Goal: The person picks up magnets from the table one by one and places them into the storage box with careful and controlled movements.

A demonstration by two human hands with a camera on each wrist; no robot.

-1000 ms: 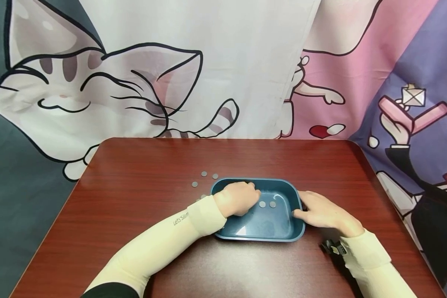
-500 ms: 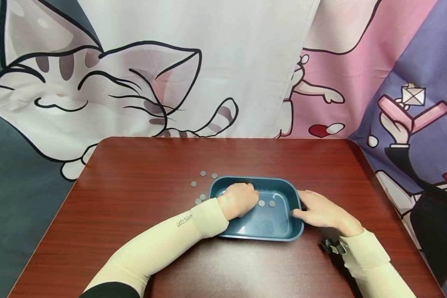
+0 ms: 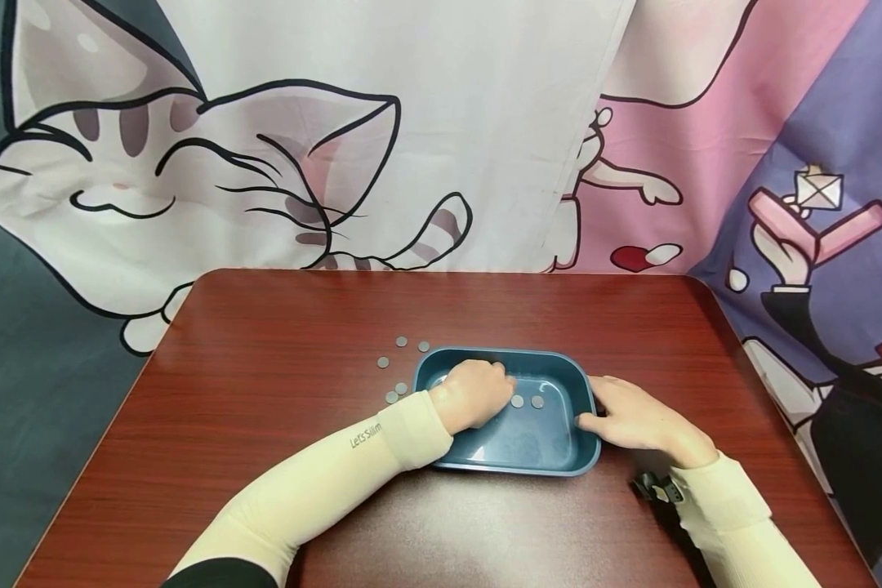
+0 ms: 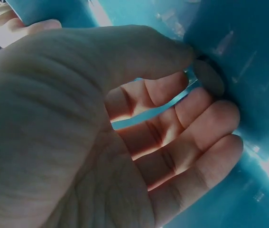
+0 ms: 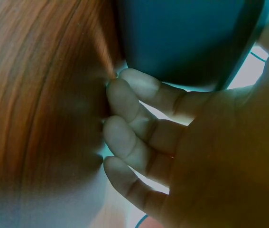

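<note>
Your left sleeve point(image 3: 414, 426) sits slightly farther right than a second ago, baring the nearest table coin point(image 3: 392, 398); little else changes. Your left hand point(image 3: 474, 394) seems to pinch a coin point(image 4: 209, 78) inside the tray point(image 3: 536, 445), so its handling looks unfinished. Your right hand point(image 3: 638, 418) grips the tray's right end.

The head view looks forward and down across a reddish-brown wood-grain table point(image 3: 279, 318) toward a printed cloth backdrop point(image 3: 500, 163). The left-wrist view peers closely over the bare left hand point(image 3: 474, 394) into a blue round-cornered plastic bin point(image 3: 536, 447), an interior the head view shares; the right-wrist close-up includes the bare right hand point(image 3: 635, 415) and the bin's outer wall.
</note>
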